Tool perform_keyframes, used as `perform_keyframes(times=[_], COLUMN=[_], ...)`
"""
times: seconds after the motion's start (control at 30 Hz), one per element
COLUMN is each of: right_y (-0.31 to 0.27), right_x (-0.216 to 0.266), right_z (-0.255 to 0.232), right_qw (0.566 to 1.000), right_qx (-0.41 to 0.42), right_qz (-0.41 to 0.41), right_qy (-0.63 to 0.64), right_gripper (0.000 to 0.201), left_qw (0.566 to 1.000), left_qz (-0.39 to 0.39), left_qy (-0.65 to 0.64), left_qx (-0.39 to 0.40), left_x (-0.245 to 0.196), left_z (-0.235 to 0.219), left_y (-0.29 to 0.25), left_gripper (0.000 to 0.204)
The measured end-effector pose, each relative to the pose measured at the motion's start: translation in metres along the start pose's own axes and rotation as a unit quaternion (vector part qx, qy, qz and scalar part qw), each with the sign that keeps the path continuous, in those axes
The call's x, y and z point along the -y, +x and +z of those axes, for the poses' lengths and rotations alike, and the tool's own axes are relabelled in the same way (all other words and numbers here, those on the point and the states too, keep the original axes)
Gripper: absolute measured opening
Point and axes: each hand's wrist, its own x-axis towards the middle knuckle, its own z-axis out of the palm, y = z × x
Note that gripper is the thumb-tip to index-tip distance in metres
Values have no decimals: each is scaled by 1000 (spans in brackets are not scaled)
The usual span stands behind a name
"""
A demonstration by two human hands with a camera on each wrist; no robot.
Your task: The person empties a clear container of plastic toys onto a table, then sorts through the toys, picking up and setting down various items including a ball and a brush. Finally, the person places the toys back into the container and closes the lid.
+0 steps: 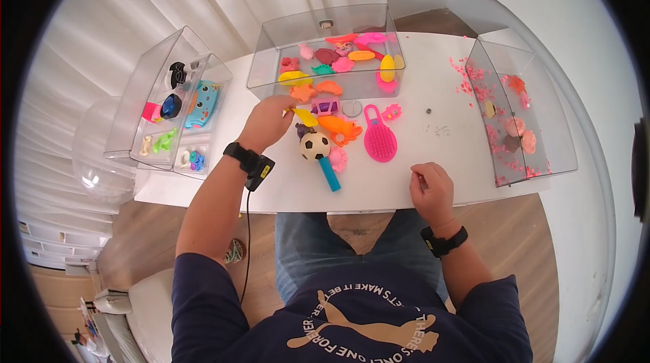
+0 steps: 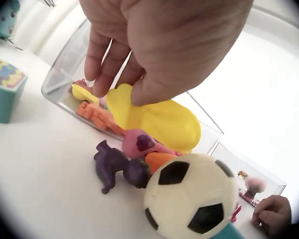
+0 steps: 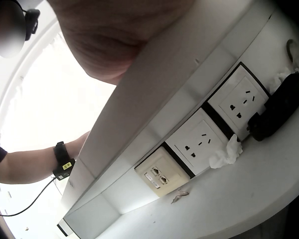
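My left hand (image 1: 269, 121) pinches one end of a yellow toy (image 1: 305, 117) between thumb and fingers, just in front of the middle clear bin. In the left wrist view the yellow toy (image 2: 157, 119) hangs from the hand (image 2: 164, 45) over a purple figure (image 2: 112, 167), a pink piece and a soccer ball toy (image 2: 189, 196). That ball (image 1: 315, 146) has a blue handle (image 1: 330, 175). My right hand (image 1: 432, 192) lies at the table's front edge, its fingers loosely curled around nothing visible; the right wrist view shows only part of this hand (image 3: 119, 35).
The middle bin (image 1: 325, 85) holds many colourful toys. On the left stands a clear bin (image 1: 125, 140) with compartments; a right bin (image 1: 562, 153) has pink bits around it. A pink brush (image 1: 380, 141), orange toy (image 1: 338, 127) and purple-pink piece (image 1: 325, 107) lie on the table (image 1: 406, 140).
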Motion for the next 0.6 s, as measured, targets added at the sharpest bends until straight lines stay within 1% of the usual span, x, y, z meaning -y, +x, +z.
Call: perform_keyframes(times=[0.07, 0.1, 0.17, 0.2, 0.23, 0.27, 0.37, 0.47, 0.57, 0.6], right_y=[0, 0, 0, 0, -1, -1, -1, -1, -1, -1], right_x=[-1, -1, 1, 1, 0, 0, 0, -1, -1, 0], right_z=[0, 0, -2, -1, -1, 0, 0, 0, 0, -1], right_qw=[1000, 1000, 1000, 1000, 1000, 1000, 1000, 1000, 1000, 1000], right_qx=[-1, 1, 5, 3, 0, -3, -2, 2, -3, -4], right_qz=[-4, -2, 4, 2, -2, -5, -3, -2, -13, -9], right_qy=[-3, -2, 0, -2, -4, -5, 0, 1, -9, -6], right_gripper=[13, 13, 13, 13, 13, 13, 13, 13, 12, 12], left_qw=[1000, 996, 975, 944, 901, 846, 755, 744, 742, 749], left_qz=[-18, -54, -124, -171, -215, -256, -302, -310, -305, -300], left_qy=[-17, -73, -186, -284, -378, -467, -581, -592, -596, -591], left_qx=[2, 1, -2, -5, -8, -11, -29, -13, 18, 21], left_x=[-3, -1, 0, -1, -8, -14, -24, -31, -42, -46], left_z=[-8, -10, -16, -19, -28, -33, -36, -36, -41, -42], left_y=[-1, -1, -1, -2, -2, -4, -9, -13, -16, -17], left_gripper=[17, 17, 18, 19, 20, 20, 22, 23, 22, 23])
